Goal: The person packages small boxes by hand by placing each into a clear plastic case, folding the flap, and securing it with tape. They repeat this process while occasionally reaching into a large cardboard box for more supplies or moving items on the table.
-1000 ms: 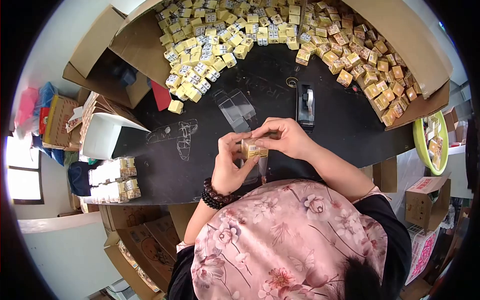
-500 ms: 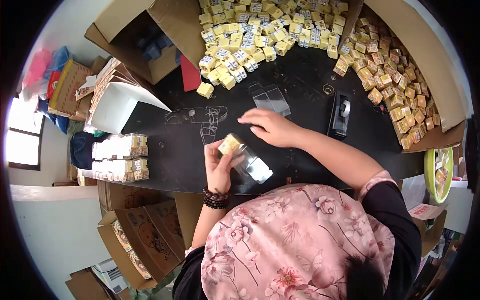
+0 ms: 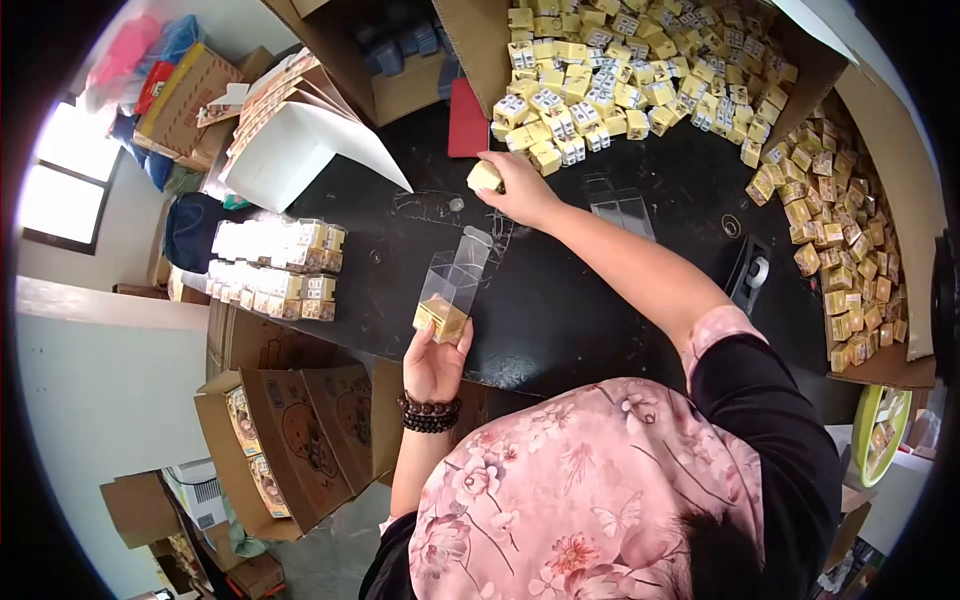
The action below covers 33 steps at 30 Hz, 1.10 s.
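Note:
My left hand (image 3: 436, 362) is closed around the lower end of a clear plastic box (image 3: 452, 280), whose flap stands open at the far end. Inside its near end sits a small yellow and brown box (image 3: 441, 318). Farther off, my right hand (image 3: 522, 192) pinches a small yellow box (image 3: 484, 178) between thumb and fingers, just above the table and close to a big pile of yellow boxes (image 3: 570, 110). Another clear plastic box (image 3: 622, 212) lies flat beyond my right forearm.
Filled clear boxes stand in rows (image 3: 275, 268) at left. A tape dispenser (image 3: 746, 275) sits to the right. Orange boxes (image 3: 840, 220) fill a carton (image 3: 895, 200) at far right. A red card (image 3: 468, 118) and white cardboard (image 3: 290, 160) lie at the back.
My right hand has moved away to the far left and now holds a yellow box. The clear box in my left hand has turned, its open end now facing away. The view has shifted.

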Tool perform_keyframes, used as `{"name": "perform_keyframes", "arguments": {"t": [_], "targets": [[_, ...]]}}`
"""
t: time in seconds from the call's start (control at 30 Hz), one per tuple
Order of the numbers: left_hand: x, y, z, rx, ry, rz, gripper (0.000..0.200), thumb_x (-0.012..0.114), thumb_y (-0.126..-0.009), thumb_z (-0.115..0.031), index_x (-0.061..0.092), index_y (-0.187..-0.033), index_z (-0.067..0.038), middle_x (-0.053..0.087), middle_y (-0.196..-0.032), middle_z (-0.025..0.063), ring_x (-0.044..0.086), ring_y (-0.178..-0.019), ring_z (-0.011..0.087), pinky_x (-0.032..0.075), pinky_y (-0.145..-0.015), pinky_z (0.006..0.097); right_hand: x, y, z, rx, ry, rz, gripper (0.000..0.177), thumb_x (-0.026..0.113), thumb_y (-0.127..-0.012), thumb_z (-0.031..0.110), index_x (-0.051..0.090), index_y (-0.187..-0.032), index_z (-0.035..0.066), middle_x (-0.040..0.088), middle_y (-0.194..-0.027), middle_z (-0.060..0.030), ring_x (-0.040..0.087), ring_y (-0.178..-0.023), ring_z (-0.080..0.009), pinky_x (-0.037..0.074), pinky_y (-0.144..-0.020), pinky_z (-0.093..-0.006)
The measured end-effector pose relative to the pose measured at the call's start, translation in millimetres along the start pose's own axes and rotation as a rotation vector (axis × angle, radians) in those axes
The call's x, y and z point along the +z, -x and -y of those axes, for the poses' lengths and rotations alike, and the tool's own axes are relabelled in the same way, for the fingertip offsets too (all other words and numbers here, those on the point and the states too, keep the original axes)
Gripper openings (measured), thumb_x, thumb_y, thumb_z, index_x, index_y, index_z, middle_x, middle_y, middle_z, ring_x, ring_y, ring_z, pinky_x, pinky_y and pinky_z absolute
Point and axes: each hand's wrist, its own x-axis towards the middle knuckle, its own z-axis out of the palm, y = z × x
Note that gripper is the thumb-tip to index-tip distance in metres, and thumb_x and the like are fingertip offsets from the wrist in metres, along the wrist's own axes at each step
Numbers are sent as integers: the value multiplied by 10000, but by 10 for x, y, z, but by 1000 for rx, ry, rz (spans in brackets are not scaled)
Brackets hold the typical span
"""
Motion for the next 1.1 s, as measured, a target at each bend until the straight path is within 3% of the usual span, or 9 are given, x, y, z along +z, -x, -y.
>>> {"name": "perform_keyframes", "arguments": {"t": [0.1,0.2,0.3,0.37,0.5,0.73,0.9,0.97,1.1], "targets": [[0,-157,-43,46,-196,36,456,530,-949,-84,413,-1383,-11,546,-1288,121,533,-1198,243,443,-1039,401,-455,484,424,510,-1433,100,331,520,-969,212,522,-1229,7,625,-1130,-156,667,-899,-224,554,-810,-331],[206,-266,103,176,-581,30,496,604,-856,57,424,-1314,-4,566,-1208,119,565,-1128,204,465,-986,336,-852,955,628,553,-1683,217,399,432,-1013,304,521,-1226,-21,632,-1162,-216,669,-963,-285,558,-873,-372],[388,-328,337,274,-828,126,519,684,-784,102,424,-1216,-22,544,-1190,96,564,-1102,185,465,-976,326,-1211,1250,1021,758,-1557,145,392,500,-1007,341,543,-1182,-8,649,-1102,-156,674,-1002,-300,560,-886,-385],[565,-295,509,583,-1206,185,512,702,-802,47,411,-1216,-31,527,-1195,92,551,-1114,180,474,-956,328,-1364,1375,1078,788,-1521,102,407,509,-1002,371,538,-1171,2,648,-1094,-155,682,-973,-299,571,-858,-377],[842,-203,599,889,-1797,228,567,714,-700,73,485,-1211,-18,549,-1165,162,589,-1063,305,484,-925,353,-1593,1590,1186,823,-1403,-16,389,532,-989,410,472,-1092,40,646,-1038,-158,706,-869,-285,600,-765,-352],[1065,-123,1057,1177,-1780,479,584,722,-651,66,492,-1181,-16,584,-1172,188,591,-1046,361,495,-894,412,-1662,1941,1194,723,-998,-58,284,540,-1002,280,389,-1034,42,655,-884,-146,701,-710,-216,590,-591,-286],[1186,13,1343,768,-1669,421,677,771,-706,18,415,-1282,12,582,-1185,197,594,-1094,297,482,-920,367,-1748,2209,1130,508,-920,-47,233,554,-998,207,381,-1035,55,666,-845,-105,679,-691,-171,566,-605,-281],[1217,31,1408,692,-1550,441,706,773,-738,7,373,-1319,17,579,-1183,201,592,-1108,273,480,-925,357,-1774,2291,1127,197,-599,-178,219,617,-953,133,462,-1067,27,660,-813,-73,665,-711,-180,540,-638,-308],[1143,15,1519,572,-1344,583,794,777,-770,1,265,-1377,18,548,-1225,201,582,-1140,258,474,-953,365,-1946,2365,1135,-8,-54,-159,165,654,-891,68,588,-1033,15,643,-799,-72,670,-782,-250,521,-721,-365]]}}
